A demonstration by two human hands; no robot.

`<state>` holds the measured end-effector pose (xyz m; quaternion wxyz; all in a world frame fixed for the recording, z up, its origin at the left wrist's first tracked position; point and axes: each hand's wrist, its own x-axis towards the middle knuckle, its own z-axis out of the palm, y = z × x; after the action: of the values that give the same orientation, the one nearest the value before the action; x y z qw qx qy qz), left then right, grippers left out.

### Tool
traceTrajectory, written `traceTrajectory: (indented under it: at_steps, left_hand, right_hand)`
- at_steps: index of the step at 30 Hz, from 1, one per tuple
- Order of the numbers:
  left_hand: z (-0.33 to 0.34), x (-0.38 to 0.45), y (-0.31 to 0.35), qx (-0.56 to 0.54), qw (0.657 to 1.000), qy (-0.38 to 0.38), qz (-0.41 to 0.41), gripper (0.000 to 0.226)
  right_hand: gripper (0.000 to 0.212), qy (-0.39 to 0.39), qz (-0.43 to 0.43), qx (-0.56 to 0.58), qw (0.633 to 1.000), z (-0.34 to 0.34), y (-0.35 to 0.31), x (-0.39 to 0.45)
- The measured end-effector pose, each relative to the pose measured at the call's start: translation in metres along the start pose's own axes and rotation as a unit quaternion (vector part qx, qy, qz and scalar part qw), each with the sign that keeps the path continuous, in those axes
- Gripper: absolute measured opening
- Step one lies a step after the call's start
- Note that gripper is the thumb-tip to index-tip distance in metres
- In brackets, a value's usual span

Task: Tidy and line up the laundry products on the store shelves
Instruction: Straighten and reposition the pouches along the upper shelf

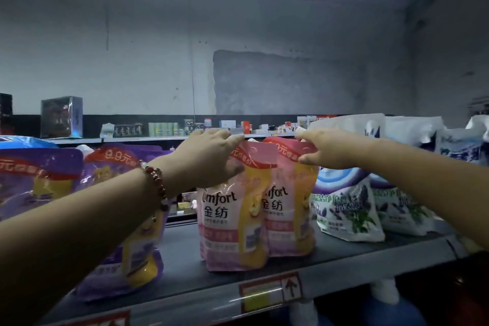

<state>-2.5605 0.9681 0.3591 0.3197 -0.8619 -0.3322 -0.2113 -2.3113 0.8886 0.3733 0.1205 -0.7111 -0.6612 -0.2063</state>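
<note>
Two pink Comfort softener pouches stand upright side by side in the middle of the grey top shelf (185,267). My left hand (206,159) grips the top of the left pink pouch (230,225), fingers over its upper edge. My right hand (325,151) pinches the top corner of the right pink pouch (285,222). A bead bracelet sits on my left wrist. Purple pouches (124,246) stand to the left, partly hidden by my left forearm. White lavender detergent bags (349,209) lean on the right.
A price-label strip with a red-framed tag (270,294) runs along the shelf's front edge. Further white bags (412,130) pile up at the far right. Behind, another aisle's shelf (148,138) carries small boxes. There is a bare gap of shelf between the purple and pink pouches.
</note>
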Motion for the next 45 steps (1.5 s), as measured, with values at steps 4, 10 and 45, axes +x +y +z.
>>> traceTrajectory:
  at_steps: [4,10,45]
  left_hand:
    - [0.009,0.014,-0.003,-0.014,0.999,0.038,-0.035,0.043]
    - [0.006,0.013,-0.012,-0.071,0.989,0.041,-0.123,0.025]
    - [0.005,0.007,-0.021,-0.268,0.935,0.059,-0.224,0.027]
  right_hand:
    - [0.026,0.018,-0.025,0.058,0.998,0.017,0.014,0.013]
    - [0.014,0.014,-0.057,0.051,0.997,0.009,0.041,0.03]
    - [0.017,-0.019,0.032,0.257,0.966,0.149,-0.095,-0.052]
